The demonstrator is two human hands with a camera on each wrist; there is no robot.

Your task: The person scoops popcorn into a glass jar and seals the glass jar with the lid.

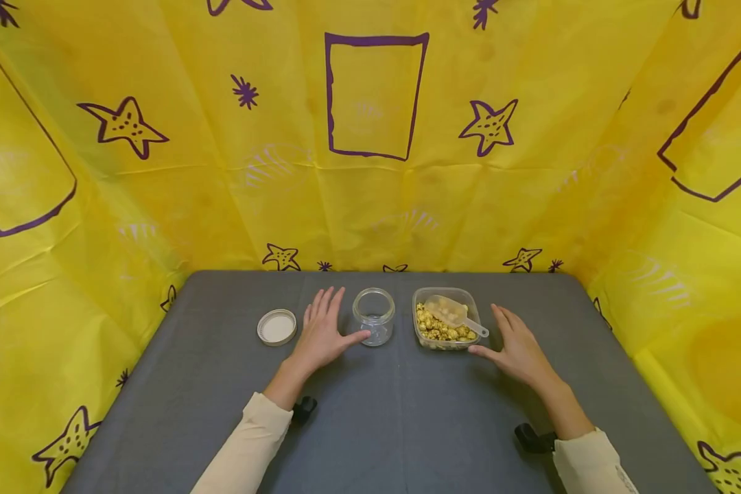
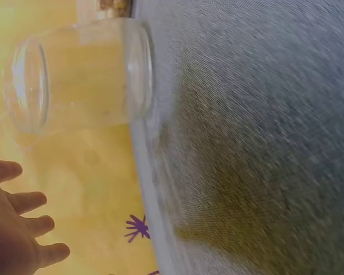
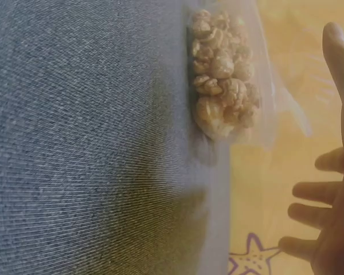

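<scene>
A clear, lidless glass jar (image 1: 373,317) stands upright on the grey table, with nothing visible inside it. Just left of the jar, my left hand (image 1: 323,335) has its fingers spread, and its thumb overlaps the jar's lower part in the head view. To the right, a square clear plastic tub (image 1: 417,322) holds caramel popcorn (image 3: 223,74). A translucent scoop (image 1: 449,312) lies on the popcorn, its handle sticking out over the right rim. Beside that rim my right hand (image 1: 521,348) is spread, fingers apart and holding nothing.
A round lid (image 1: 277,327) with a white inside lies left of my left hand. Grey cloth covers the table (image 1: 395,425). Yellow patterned sheets (image 1: 377,192) hang behind it and on both sides. Each wrist wears a black camera mount (image 1: 534,439).
</scene>
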